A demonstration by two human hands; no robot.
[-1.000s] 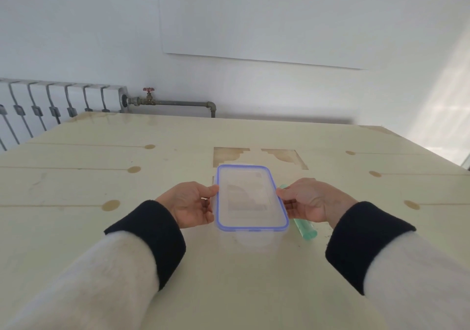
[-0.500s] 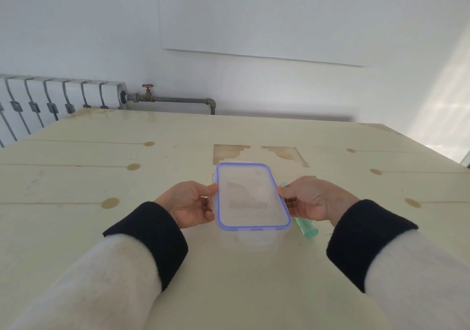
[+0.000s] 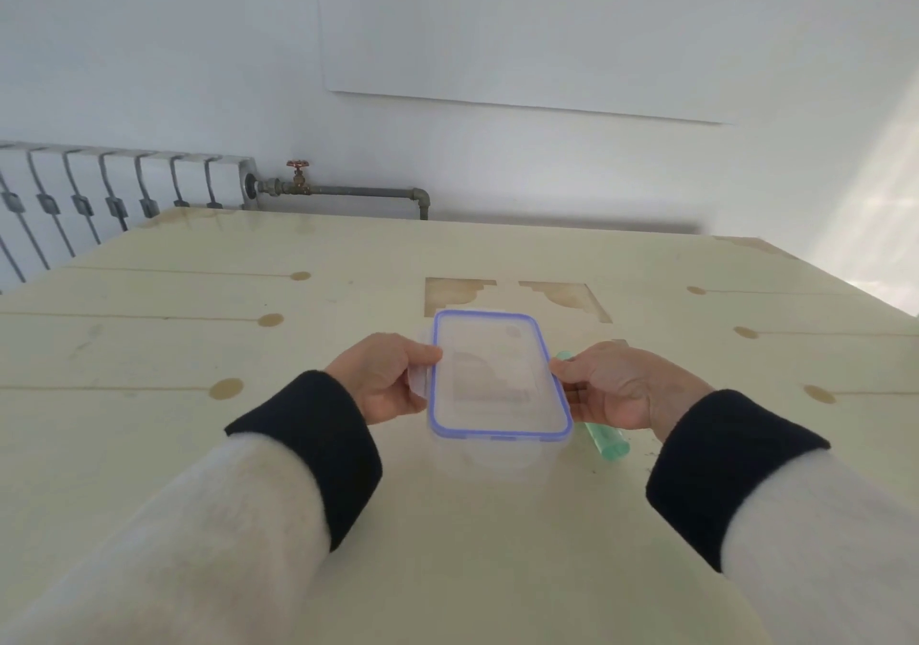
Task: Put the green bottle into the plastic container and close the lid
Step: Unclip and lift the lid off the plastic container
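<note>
Nearest me, the green bottle [image 3: 604, 443] lies on its side on the pale wooden table [image 3: 447, 520], its long axis running away from the person, mostly hidden under the right hand [image 3: 614, 388]. That hand is the nearer one to it. Both hands pinch the long sides of the clear plastic container [image 3: 497, 448]: the left hand [image 3: 385, 376] curls on a side clasp, the right grips the blue-rimmed lid [image 3: 497, 376], which sits on top. Opening likely comes first.
</note>
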